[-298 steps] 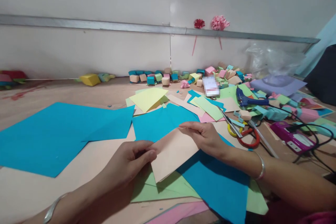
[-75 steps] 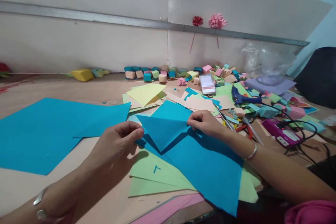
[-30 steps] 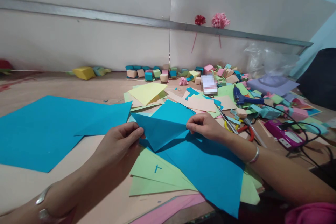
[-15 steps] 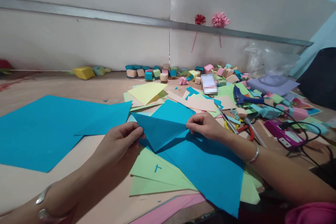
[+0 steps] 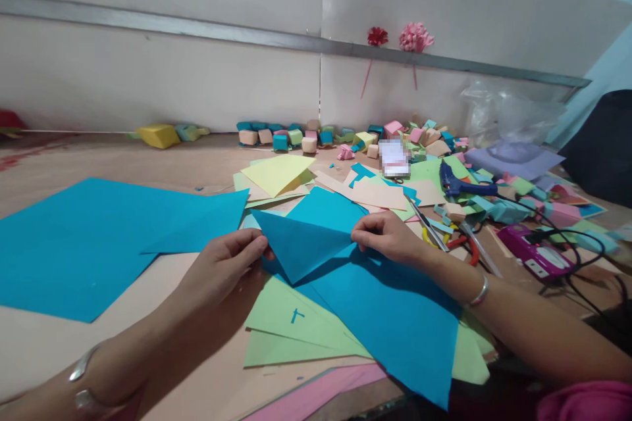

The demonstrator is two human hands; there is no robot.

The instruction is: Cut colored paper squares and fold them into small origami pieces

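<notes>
The blue triangle (image 5: pixel 303 247) is held up between both hands, above a large blue sheet (image 5: pixel 405 316) on the table (image 5: pixel 212 161). The left hand (image 5: pixel 234 260) has its grip closed to a pinch on the triangle's left edge; its thumb and forefinger cover part of that edge, and the other fingers are mostly out of sight behind. The right hand (image 5: pixel 382 237) pinches the right corner, which its fingertips hide. Whether the triangle is one layer or a fold is hard to tell.

Under the large sheet lie green sheets (image 5: pixel 316 312), partly covered; a pink sheet (image 5: pixel 316 395) runs off the bottom edge. The left blue sheet (image 5: pixel 103 243) is cut off by the frame.

Beyond the right forearm, the scissors (image 5: pixel 471 247) are partly lost among scraps, near a glue gun (image 5: pixel 467 184) and a purple socket box (image 5: pixel 536 253) with black cables. A white item (image 5: pixel 394 158) is pixelated past reading. The dark shape (image 5: pixel 600 151) at the right and red shape (image 5: pixel 8 120) at the left are both cropped and unclear.
</notes>
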